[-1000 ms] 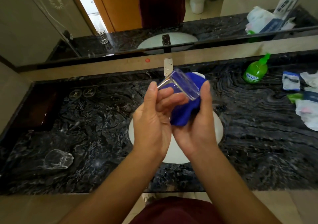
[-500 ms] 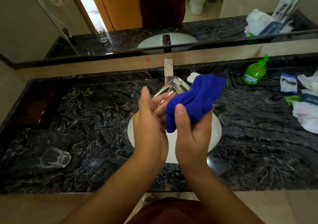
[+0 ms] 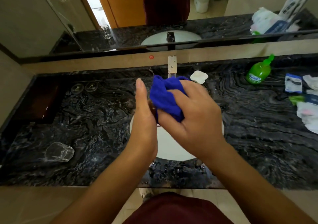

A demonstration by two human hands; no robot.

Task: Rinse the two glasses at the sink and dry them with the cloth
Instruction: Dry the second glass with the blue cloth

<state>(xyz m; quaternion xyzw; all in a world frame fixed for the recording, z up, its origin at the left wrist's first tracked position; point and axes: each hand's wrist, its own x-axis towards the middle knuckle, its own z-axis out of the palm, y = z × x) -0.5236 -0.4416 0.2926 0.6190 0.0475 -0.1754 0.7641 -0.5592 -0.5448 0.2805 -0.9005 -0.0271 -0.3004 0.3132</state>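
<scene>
Over the sink (image 3: 173, 148), the right hand (image 3: 194, 118) grips the blue cloth (image 3: 165, 99). The left hand (image 3: 144, 120) presses against it, grip hidden. 1 glass (image 3: 59, 152) lies near left.

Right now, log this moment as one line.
stage: drying | right hand: blue cloth | left hand: contents hidden | second glass: on counter

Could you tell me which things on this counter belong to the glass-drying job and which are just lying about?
Part of the job:
- blue cloth, bunched in the right hand
- left hand, cupped against the cloth
- glass on its side on the counter
- sink and tap

Lying about:
- green soap bottle
- white soap dish
- packets at the right
</scene>
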